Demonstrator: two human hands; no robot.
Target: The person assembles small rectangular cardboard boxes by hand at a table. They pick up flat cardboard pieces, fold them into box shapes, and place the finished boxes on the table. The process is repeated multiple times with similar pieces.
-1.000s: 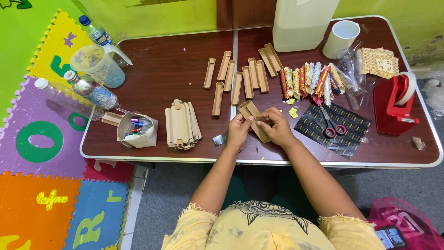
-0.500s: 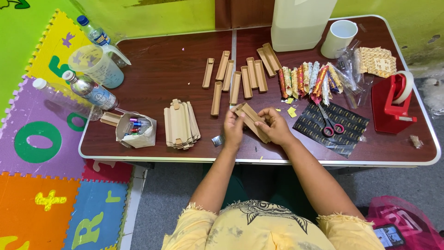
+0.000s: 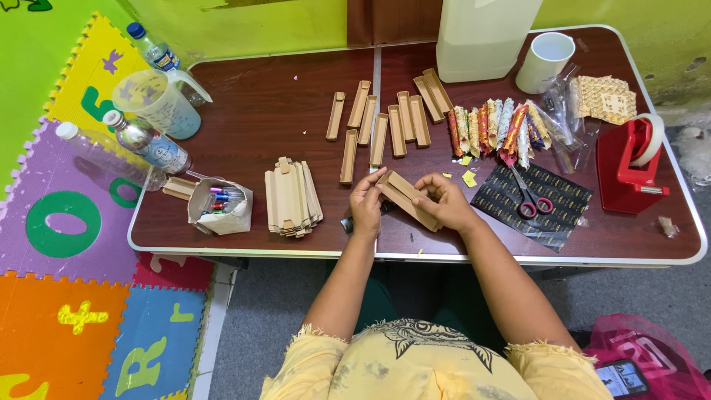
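A dark brown folding table (image 3: 259, 96) with a pale rim carries everything. Toward ten o'clock stand a clear measuring jug (image 3: 157, 104) and two plastic bottles (image 3: 152, 144). At eight o'clock sits a paper bag of pens (image 3: 220, 206), with a stack of flat cardboard pieces (image 3: 293, 198) just beside it. Open cardboard trays (image 3: 385, 118) lie in rows near twelve. At one o'clock are a big white container (image 3: 485, 37), a white cup (image 3: 546, 61) and colourful rolled wrappers (image 3: 495, 130). Scissors (image 3: 527, 196) rest on dark patterned paper (image 3: 552, 194) at three, next to a red tape dispenser (image 3: 631, 167).
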